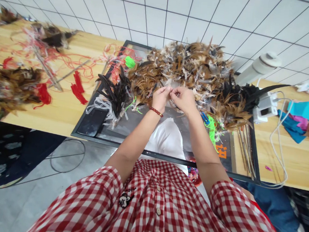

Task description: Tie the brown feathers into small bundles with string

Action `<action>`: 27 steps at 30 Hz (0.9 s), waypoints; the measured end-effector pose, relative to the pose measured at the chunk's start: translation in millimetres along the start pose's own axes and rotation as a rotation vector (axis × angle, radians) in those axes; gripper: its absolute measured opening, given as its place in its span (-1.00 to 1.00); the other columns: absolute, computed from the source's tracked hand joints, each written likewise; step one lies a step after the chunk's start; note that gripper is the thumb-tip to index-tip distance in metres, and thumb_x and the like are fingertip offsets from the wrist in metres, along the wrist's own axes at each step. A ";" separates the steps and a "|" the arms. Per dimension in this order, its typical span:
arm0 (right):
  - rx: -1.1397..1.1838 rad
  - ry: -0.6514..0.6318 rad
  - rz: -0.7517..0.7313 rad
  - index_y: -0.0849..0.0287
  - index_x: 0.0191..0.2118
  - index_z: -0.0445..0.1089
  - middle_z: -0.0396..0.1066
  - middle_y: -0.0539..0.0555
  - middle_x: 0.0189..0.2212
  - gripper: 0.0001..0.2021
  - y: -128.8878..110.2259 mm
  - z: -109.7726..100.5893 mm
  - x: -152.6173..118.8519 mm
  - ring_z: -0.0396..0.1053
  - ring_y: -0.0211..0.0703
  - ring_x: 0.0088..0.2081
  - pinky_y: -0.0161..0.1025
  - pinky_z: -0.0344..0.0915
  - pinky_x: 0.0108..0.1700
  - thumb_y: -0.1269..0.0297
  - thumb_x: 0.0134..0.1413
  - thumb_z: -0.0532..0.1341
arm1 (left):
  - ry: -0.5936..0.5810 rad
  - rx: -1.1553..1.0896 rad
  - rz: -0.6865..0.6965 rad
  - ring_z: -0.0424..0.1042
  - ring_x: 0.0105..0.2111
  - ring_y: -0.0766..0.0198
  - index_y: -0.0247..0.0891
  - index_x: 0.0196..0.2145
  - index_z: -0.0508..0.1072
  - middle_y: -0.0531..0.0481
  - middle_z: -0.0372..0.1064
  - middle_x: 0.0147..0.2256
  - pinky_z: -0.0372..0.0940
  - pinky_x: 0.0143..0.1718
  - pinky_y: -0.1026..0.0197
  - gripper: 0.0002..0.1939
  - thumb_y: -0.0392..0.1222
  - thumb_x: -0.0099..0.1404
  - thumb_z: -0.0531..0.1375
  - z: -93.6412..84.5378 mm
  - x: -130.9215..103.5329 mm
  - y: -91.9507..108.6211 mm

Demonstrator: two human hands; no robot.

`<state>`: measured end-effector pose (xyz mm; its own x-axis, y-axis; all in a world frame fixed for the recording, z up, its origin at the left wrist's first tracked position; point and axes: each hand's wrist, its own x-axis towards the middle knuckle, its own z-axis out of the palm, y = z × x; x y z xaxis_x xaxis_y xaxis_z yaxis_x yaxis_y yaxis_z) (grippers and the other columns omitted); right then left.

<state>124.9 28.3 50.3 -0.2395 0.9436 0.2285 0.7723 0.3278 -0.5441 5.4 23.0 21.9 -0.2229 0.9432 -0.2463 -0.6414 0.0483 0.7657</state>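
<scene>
My left hand (160, 99) and my right hand (184, 99) meet over the black-rimmed tray (151, 154). Fingertips of both are pinched together, and a small pale feather tip shows just above my left fingers. What lies between the fingers of my right hand is too small to make out. Behind them spreads a large heap of brown feathers (191, 61). Black feathers (119, 89) lie left of my hands, and more black feathers (243, 95) lie to the right. Bright green strings (212, 130) hang beside my right forearm. White cloth (167, 137) shows between my forearms.
A white bottle (260, 67) and a white charger (265, 108) with a cable stand right of the feathers. A phone (88, 122) lies at the tray's left, thin sticks (246, 149) at its right. Red strings (78, 87) and another feather pile (13, 87) lie left. People's legs show at both sides.
</scene>
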 end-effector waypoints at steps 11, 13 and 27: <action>-0.335 -0.329 0.142 0.18 -0.06 0.58 0.59 0.31 0.00 -0.71 -0.3 21.4 -4.4 0.54 0.15 0.04 -0.08 0.38 0.00 0.28 0.30 0.12 | 0.220 0.035 0.196 0.14 -0.68 0.54 -0.26 -0.44 0.46 0.20 0.22 -0.64 0.07 -0.62 0.42 -0.75 -0.12 0.37 0.32 -9.4 9.4 24.6; -0.330 -0.310 0.151 0.21 -0.10 0.58 0.60 0.34 -0.03 -0.71 4.4 19.3 -2.0 0.54 0.15 0.01 -0.08 0.36 -0.02 0.33 0.28 0.09 | 0.201 0.069 0.178 0.14 -0.67 0.54 -0.26 -0.44 0.47 0.19 0.23 -0.63 0.06 -0.61 0.41 -0.75 -0.12 0.36 0.33 -9.1 8.8 20.5; 0.062 -0.040 -0.030 0.16 -0.40 0.44 0.44 0.05 -0.42 -0.88 0.9 8.4 1.6 0.29 -0.16 -0.36 -0.23 0.19 -0.21 0.36 0.13 0.18 | 0.065 0.115 0.026 0.35 -0.51 0.47 -0.32 -0.51 0.54 0.11 0.44 -0.56 0.28 -0.36 0.38 -0.82 -0.27 0.20 0.41 -1.0 6.9 -2.8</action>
<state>120.3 30.5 43.4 -0.2864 0.9339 0.2140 0.7268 0.3573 -0.5866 5.0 29.1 17.5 -0.2873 0.9217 -0.2606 -0.5471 0.0654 0.8345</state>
